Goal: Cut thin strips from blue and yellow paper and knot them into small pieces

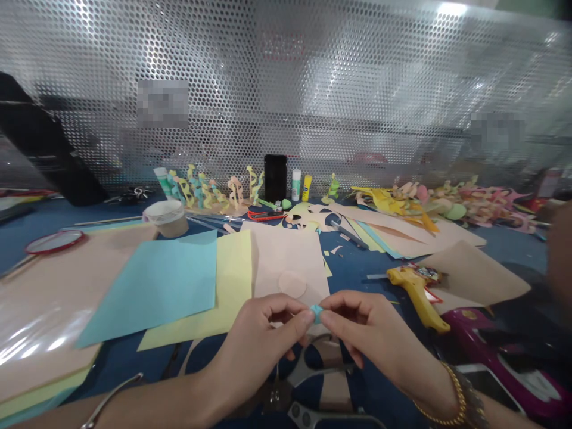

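Between the fingertips of both hands is a small folded piece of light blue paper [317, 313]. My left hand [263, 333] pinches its left side, and my right hand [370, 328] pinches its right side. Just behind the hands, a pale pink paper circle [292, 284] lies on a pink sheet [288, 247]. Grey-handled scissors [308, 369] lie below my hands, partly hidden by them. A second tool with a grey handle [330, 417] shows at the bottom edge.
Blue [156, 280] and yellow sheets [236, 280] lie to the left. On the right are a yellow glue gun [413, 292] and a purple device [496, 357]. Curled paper figures [201, 190], a phone [276, 179] and glue sticks [296, 185] stand at the back before a perforated metal panel [250, 77].
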